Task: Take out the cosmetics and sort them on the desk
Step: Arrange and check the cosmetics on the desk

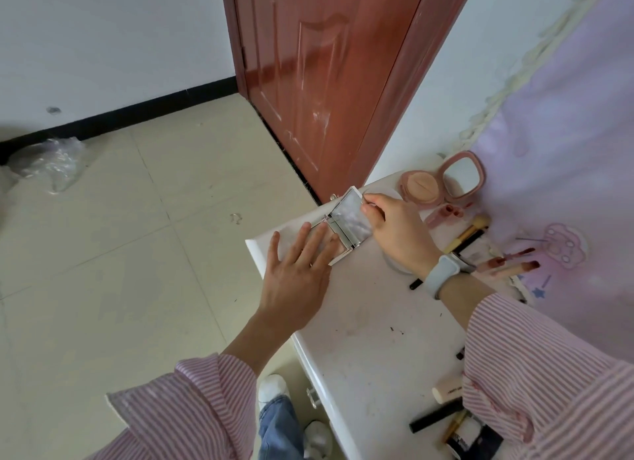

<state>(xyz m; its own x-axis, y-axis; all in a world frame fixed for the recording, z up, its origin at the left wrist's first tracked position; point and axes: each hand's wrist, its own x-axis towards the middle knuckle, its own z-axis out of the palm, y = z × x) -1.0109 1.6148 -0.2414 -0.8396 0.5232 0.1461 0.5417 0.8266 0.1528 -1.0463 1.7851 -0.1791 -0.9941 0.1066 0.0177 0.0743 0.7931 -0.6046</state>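
— Right grip (387, 224): what's it on?
— Fingertips pinched on the raised mirrored lid of the silver palette (344, 228), which lies open at the white bench's (370, 322) far corner.
— And the left grip (302, 267)?
— Flat, fingers spread, pressing the palette's base down.
— Other cosmetics?
— Pink compact (442, 181) open beyond, brushes (470, 235) beside the right wrist.

The white surface (370, 339) is scuffed and speckled with dark crumbs. A silver hinged palette (346, 224) lies open under both hands (298, 271) at its far corner. Beyond the right hand (398, 233) sits an open pink powder compact (442, 183), with a makeup brush (468, 235) and lip gloss tubes (507, 262) beside the wrist. Nearer the person lie a cream tube (446, 389) and black pencil (435, 416).
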